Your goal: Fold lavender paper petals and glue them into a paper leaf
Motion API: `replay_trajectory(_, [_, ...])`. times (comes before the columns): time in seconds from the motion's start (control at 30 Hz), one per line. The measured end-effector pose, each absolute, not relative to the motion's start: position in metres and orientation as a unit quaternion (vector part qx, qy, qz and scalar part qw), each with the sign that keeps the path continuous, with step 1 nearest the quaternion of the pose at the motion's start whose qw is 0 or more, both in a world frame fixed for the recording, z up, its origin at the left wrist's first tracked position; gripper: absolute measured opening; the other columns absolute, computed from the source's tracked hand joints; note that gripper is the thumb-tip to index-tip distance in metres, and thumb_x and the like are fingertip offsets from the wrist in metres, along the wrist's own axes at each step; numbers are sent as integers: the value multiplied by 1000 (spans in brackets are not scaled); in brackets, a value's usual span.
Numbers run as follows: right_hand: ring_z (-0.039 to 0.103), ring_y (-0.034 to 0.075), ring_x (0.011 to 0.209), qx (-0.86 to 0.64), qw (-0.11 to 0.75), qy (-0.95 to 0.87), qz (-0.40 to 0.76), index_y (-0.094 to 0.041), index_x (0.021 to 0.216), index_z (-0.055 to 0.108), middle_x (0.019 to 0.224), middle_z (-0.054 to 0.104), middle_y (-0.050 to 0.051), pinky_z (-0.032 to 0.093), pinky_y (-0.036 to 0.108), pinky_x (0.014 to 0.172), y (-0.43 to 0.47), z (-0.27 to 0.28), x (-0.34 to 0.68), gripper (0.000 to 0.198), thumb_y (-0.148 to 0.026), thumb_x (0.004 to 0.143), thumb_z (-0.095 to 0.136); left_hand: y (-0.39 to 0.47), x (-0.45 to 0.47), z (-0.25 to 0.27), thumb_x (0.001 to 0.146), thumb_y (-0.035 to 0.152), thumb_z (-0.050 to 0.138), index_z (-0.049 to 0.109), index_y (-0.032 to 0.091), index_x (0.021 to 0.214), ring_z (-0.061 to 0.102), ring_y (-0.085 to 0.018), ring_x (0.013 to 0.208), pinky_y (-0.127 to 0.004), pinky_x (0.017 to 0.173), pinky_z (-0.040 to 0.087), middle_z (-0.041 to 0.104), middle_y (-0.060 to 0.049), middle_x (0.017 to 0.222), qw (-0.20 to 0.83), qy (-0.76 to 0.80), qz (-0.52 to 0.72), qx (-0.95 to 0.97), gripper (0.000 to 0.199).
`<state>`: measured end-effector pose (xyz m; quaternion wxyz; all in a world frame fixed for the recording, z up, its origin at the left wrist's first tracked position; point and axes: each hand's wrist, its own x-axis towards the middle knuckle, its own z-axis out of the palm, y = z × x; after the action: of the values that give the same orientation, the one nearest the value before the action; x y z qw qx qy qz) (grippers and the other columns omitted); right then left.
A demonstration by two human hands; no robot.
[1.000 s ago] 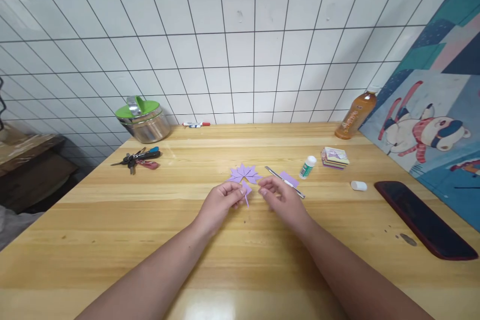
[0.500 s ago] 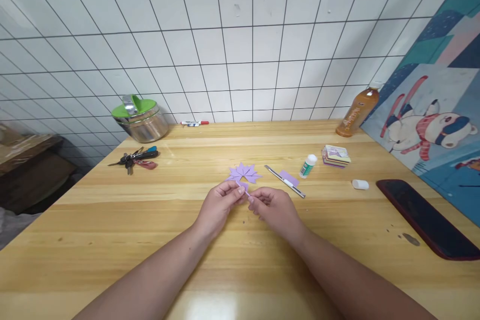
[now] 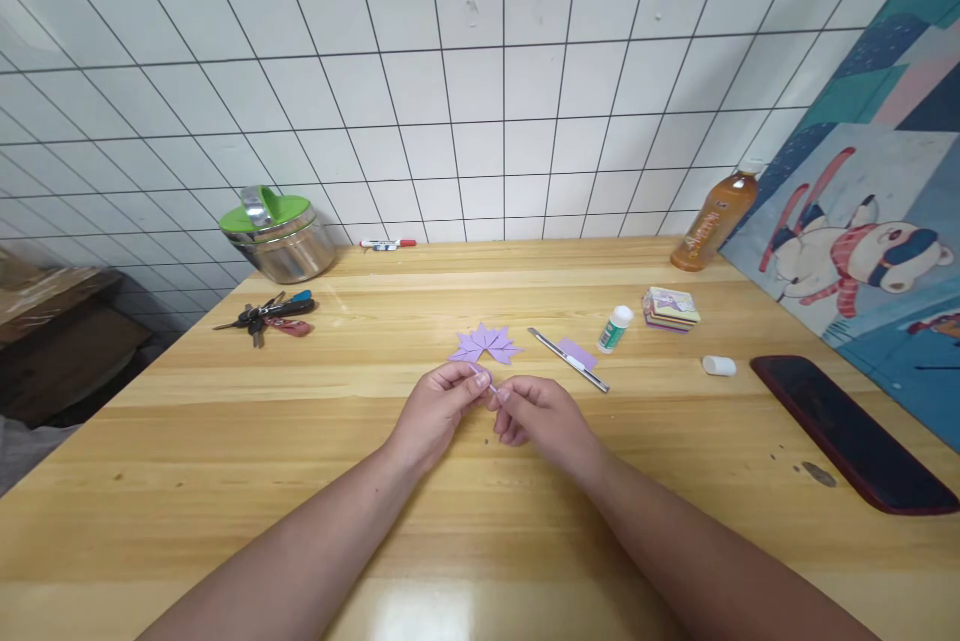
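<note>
Between my fingertips is a small piece of purple paper, its edge narrow and pale toward me. My left hand pinches one end of it. The thumb and finger of my right hand close on the other end; most of the paper is hidden by the fingers. Just beyond my hands lies a purple paper leaf shape with pointed lobes and a notch at its near side. To the right, a utility knife rests partly over a purple paper strip.
An uncapped glue stick stands right of the knife, its white cap lying farther right. Paper pads, a drink bottle and a phone are on the right. Keys, a lidded pot and markers sit left.
The held paper has turned slightly between my fingers, showing less of its face. My right hand's lower fingers have curled down and shifted a little. The view has moved slightly.
</note>
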<state>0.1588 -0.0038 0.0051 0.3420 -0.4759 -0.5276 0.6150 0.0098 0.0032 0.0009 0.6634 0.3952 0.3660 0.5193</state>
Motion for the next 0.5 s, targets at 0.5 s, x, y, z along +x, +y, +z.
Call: replay_trajectory(0.5, [59,11,49,-487,368,-536,583,-17,72,56,60,58,-2,46,22,50,-6,6,158,22,-39,77,53,5,9,-3,62,26,77,63,15,65,54,-10,63,-24,67,43,59,1,63,624,407,532,402,18])
